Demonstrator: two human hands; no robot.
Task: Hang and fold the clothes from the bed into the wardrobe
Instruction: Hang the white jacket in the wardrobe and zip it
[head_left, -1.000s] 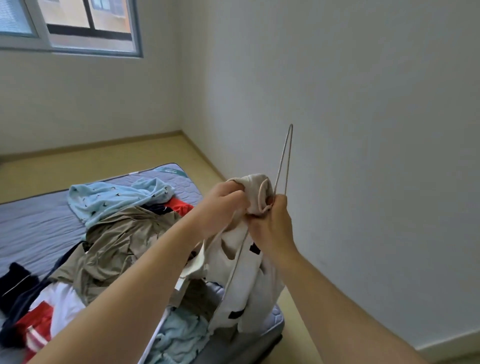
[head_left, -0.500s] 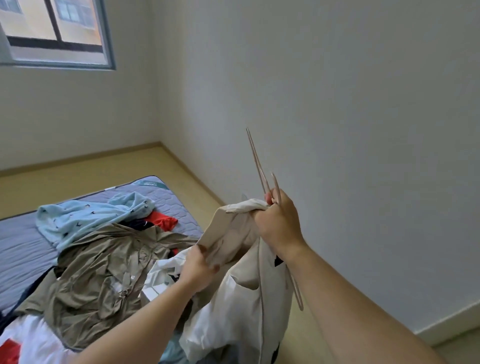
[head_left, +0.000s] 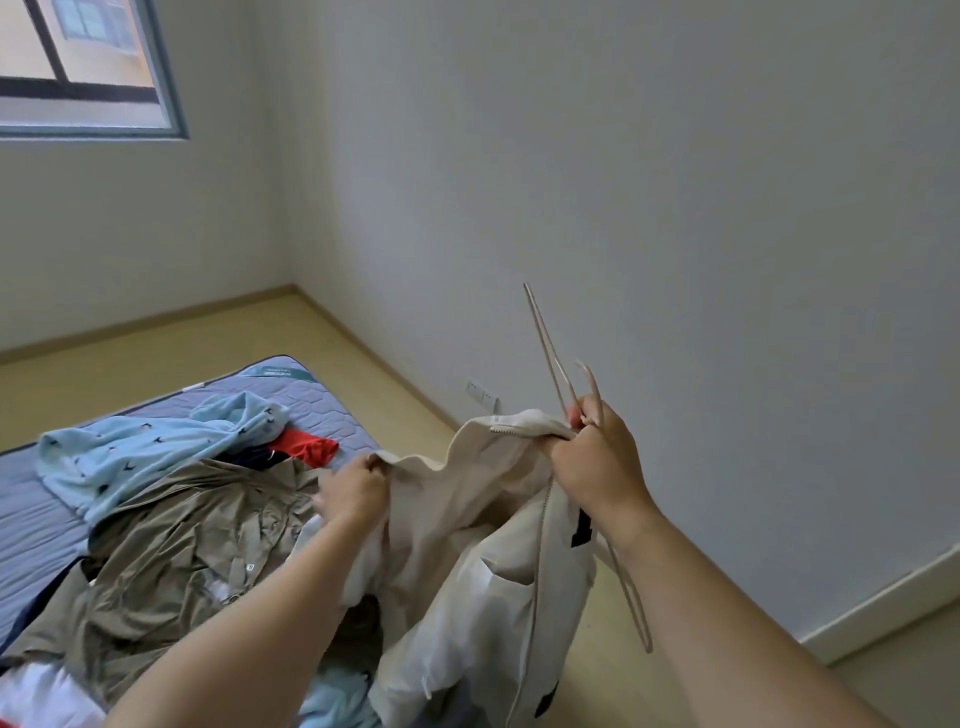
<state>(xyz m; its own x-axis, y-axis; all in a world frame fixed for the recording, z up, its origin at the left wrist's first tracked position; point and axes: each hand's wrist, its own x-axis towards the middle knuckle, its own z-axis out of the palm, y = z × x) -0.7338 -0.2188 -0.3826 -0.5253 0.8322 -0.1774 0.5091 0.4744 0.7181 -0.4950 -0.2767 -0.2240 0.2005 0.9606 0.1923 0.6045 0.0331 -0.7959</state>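
Hanger (head_left: 543, 338) — middle lost behind right hand (head_left: 597, 457), jacket (head_left: 467, 499)

Grey mattress (head_left: 31, 525) on floor (head_left: 156, 358) — clothes pile (head_left: 192, 530) atop.

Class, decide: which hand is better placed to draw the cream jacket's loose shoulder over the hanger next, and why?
Probably left. The left hand pinches the free edge of the cream jacket, while the right hand is occupied holding hanger and collar together.
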